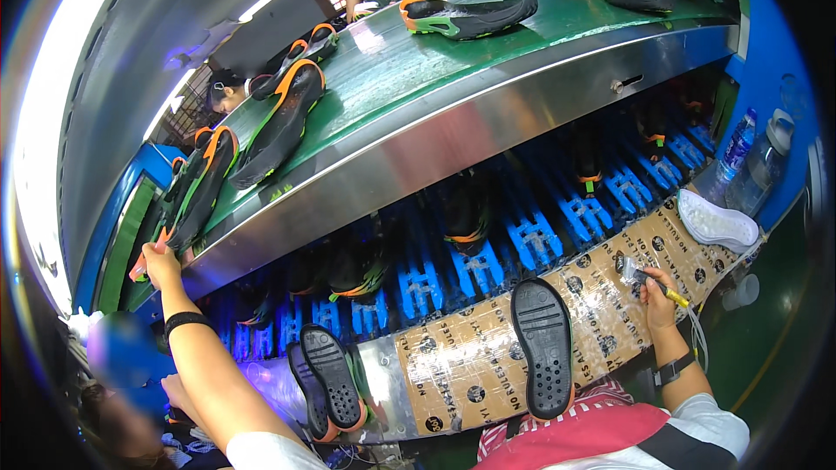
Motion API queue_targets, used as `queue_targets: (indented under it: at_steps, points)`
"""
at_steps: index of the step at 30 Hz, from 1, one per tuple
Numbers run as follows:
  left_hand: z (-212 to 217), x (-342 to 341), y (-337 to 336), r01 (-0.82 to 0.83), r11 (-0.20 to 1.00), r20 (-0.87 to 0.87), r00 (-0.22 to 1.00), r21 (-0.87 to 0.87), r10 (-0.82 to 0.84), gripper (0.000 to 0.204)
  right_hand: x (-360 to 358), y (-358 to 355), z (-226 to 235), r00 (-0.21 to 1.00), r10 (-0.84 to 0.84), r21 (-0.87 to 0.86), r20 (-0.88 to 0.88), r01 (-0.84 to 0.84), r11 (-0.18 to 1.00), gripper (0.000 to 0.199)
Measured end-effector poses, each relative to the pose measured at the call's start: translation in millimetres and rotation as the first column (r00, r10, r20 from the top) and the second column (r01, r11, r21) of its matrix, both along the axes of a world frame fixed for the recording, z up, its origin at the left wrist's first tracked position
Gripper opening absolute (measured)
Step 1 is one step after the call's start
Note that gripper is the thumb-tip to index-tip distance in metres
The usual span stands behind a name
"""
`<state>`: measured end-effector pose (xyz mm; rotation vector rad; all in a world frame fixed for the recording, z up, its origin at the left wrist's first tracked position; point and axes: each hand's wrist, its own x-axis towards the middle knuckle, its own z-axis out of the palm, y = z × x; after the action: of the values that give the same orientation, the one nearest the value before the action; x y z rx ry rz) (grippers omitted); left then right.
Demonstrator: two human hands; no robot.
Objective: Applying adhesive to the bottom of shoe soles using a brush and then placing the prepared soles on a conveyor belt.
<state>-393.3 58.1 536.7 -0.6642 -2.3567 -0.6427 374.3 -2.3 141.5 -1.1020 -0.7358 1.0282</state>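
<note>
My left hand [163,266] reaches to the left end of the green conveyor belt. Its fingers are closed on the orange-pink end of a black shoe sole [206,196], beside other soles there. My right hand [659,298] is closed around a small corded tool [634,275] with a metal head and a yellow part at its cord end, held above the cardboard-covered ledge. Directly in front of me a black shoe sole [542,339] lies with its tread and round holes facing up. Two more dark soles [331,374] overlap on the ledge to its left.
Beyond a metal rail, the green belt [374,78] carries several orange-edged soles. Below it stand rows of blue holders [477,270], some bearing soles. A white sole [717,222], bottles [766,161] and a cup [741,293] are at right. Other people are behind the belt and at lower left.
</note>
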Motion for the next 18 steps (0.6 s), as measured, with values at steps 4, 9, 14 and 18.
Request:
queue_targets:
  at_steps: [4,9,14,18]
  points:
    - [-2.4,-41.7,-28.3,0.163,0.92,-0.151,0.982,0.357,-0.115,0.039,-3.1,0.7,3.4,0.999,0.04,-0.003,0.005,-0.04,0.999,0.025]
    - [15.9,40.9,-58.4,0.475,0.474,-0.047,0.741,0.742,-0.67,0.035,-4.6,3.4,3.7,0.999,0.033,0.01,-0.018,-0.033,0.999,0.025]
    - [11.3,95.8,-138.6,0.532,0.484,0.004,0.67,0.694,-0.742,0.019,-0.4,2.9,0.6,0.994,0.046,0.047,-0.099,-0.041,0.998,0.026]
    - [-47.0,217.4,-180.9,0.725,0.442,-0.048,0.545,0.529,-0.837,0.016,-0.5,0.9,2.9,0.988,0.046,0.049,-0.15,-0.039,0.998,0.026]
